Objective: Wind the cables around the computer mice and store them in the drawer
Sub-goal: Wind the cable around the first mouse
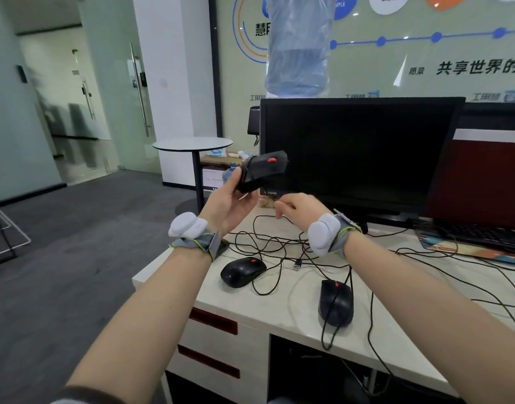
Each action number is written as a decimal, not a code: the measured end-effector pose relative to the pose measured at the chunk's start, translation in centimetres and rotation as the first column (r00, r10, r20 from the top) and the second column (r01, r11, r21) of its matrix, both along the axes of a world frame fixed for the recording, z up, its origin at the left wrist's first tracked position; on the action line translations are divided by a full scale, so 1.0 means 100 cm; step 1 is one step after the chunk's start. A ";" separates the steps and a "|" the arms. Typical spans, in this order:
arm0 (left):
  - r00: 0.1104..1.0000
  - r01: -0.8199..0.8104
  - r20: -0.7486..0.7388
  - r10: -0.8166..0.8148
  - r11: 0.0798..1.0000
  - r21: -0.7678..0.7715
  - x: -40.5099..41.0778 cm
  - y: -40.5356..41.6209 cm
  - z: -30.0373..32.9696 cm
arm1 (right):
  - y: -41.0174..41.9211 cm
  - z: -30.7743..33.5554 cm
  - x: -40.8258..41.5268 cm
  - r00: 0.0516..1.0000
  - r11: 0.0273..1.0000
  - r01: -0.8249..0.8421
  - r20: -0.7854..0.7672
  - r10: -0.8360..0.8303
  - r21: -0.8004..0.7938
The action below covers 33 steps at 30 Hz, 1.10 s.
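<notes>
We find the worktop crossed by tangled cables around two mice, with the monitor walling the back.

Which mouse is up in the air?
The mouse in the left hand, cable-wrapped. The other two mice lie on the desk.

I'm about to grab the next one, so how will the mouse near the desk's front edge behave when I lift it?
The mouse looks small, rigid and probably light. Its thin cable droops over the desk edge, so it will likely trail limply and may snag in the tangle of cables behind. The smooth domed shell could be a bit slippery.
</notes>
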<state>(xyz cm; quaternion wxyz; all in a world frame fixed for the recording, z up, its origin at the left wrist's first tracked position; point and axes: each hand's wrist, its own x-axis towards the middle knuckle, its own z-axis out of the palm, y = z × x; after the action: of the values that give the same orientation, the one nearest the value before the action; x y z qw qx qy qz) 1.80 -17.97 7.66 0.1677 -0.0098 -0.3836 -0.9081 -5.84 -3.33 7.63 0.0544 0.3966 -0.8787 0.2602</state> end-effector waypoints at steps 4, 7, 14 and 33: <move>0.987 -0.136 0.089 0.131 0.989 0.057 -0.007 0.000 -0.010 | -0.007 -0.004 0.014 1.000 0.995 -0.022 -0.018 0.024 0.098; 0.980 -0.183 0.097 0.173 0.976 0.117 -0.012 0.000 -0.013 | -0.015 -0.009 0.023 0.994 0.981 -0.044 0.106 0.025 0.190; 0.877 -0.463 0.048 0.477 0.868 -0.180 -0.022 -0.012 -0.014 | -0.017 0.000 0.044 0.984 0.967 -0.086 -0.128 0.120 0.241; 0.996 0.000 0.046 0.072 0.542 -0.840 -0.004 0.000 -0.015 | 0.022 0.053 0.005 0.690 0.973 -0.071 -0.694 0.206 0.219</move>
<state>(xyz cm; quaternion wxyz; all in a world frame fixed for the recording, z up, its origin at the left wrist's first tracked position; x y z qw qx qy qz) 1.38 -18.00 6.18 0.1466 -0.0469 -0.7771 -0.6102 -5.34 -1.15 12.95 0.3351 0.5347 -0.7757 0.0119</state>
